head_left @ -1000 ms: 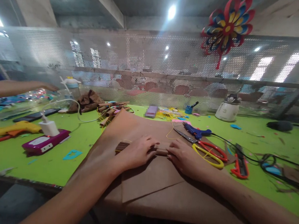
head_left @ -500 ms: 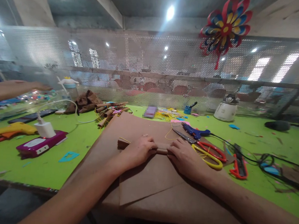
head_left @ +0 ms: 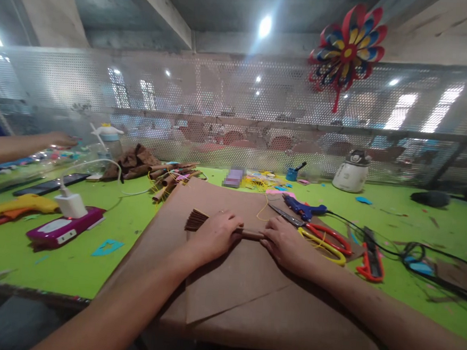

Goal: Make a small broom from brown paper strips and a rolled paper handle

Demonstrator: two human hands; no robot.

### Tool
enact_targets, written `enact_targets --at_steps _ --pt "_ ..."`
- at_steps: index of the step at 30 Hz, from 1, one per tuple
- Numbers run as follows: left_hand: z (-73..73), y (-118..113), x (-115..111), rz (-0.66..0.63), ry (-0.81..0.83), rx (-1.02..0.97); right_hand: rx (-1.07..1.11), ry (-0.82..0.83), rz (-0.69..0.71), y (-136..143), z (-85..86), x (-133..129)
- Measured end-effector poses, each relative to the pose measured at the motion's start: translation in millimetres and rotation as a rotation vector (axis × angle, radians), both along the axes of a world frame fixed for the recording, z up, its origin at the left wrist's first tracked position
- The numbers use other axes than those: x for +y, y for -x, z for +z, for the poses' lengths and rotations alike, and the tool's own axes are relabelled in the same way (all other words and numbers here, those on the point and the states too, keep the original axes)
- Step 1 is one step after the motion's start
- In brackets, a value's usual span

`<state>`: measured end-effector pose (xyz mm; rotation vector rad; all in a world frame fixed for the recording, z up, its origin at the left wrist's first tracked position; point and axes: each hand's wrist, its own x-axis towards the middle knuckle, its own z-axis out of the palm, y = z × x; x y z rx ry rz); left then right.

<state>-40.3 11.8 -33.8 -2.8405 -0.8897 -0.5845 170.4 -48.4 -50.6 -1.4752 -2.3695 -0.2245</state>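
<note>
Brown paper sheets (head_left: 245, 288) lie in front of me over the table's edge. Across them runs a narrow rolled or folded strip of brown paper (head_left: 250, 234). My left hand (head_left: 218, 232) is closed on the strip's left part, fingertips near its middle. A fanned bundle of thin brown pleats (head_left: 195, 221) sticks out to the left of that hand. My right hand (head_left: 285, 241) grips the strip's right end with bent fingers. A short stretch of strip shows between the two hands.
Scissors (head_left: 324, 244), a blue glue gun (head_left: 305, 207) and a red-handled cutter (head_left: 371, 256) lie right. Brown paper rolls (head_left: 167, 180) are behind. At left are a purple power strip (head_left: 65, 228), a yellow glue gun (head_left: 27, 203) and another person's hand (head_left: 62, 140).
The brown piece left of my left hand has spread from a flat end into a fan of pleats. Both my hands have stayed nearly in place. The other person's hand has shifted slightly.
</note>
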Motion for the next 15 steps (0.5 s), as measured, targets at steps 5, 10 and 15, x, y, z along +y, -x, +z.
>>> enact_targets --at_steps 5,10,15 --pt "3.4 -2.7 3.3 -0.039 -0.059 0.087 -0.003 -0.033 -0.011 -0.2 1.1 -1.8" --pt "1.8 -2.6 6.8 -0.067 -0.073 0.109 0.009 -0.073 -0.028 4.1 5.8 -6.1" --pt "-2.5 -3.2 7.4 -0.042 -0.077 0.082 0.008 -0.053 -0.027 3.4 4.2 -0.2"
